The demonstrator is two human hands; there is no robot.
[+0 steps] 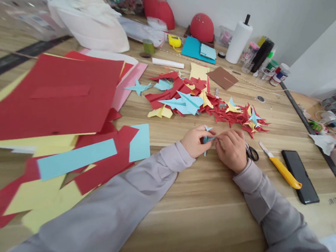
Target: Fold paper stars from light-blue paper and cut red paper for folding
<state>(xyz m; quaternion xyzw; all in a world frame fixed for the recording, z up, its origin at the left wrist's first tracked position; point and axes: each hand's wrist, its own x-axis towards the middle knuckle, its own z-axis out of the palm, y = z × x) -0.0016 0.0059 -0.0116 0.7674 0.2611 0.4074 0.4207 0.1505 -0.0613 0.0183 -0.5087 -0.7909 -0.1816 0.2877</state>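
Evidently left hand (194,141) and right hand (232,150) both pinch a small, folded light-blue paper piece (206,140); narrow tip points toward right hand, long axis unclear.

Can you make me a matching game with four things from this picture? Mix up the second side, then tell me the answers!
Things:
1. small folded paper
2. phone
3. tape measure
4. large sheet at the left

Clues:
A. bright yellow, toward the back of the table
B. dark red, lying over other paper
C. blue, held in the left hand with the right hand at its tip
D. black, beside the yellow-handled knife

Pairs: 1-C, 2-D, 3-A, 4-B
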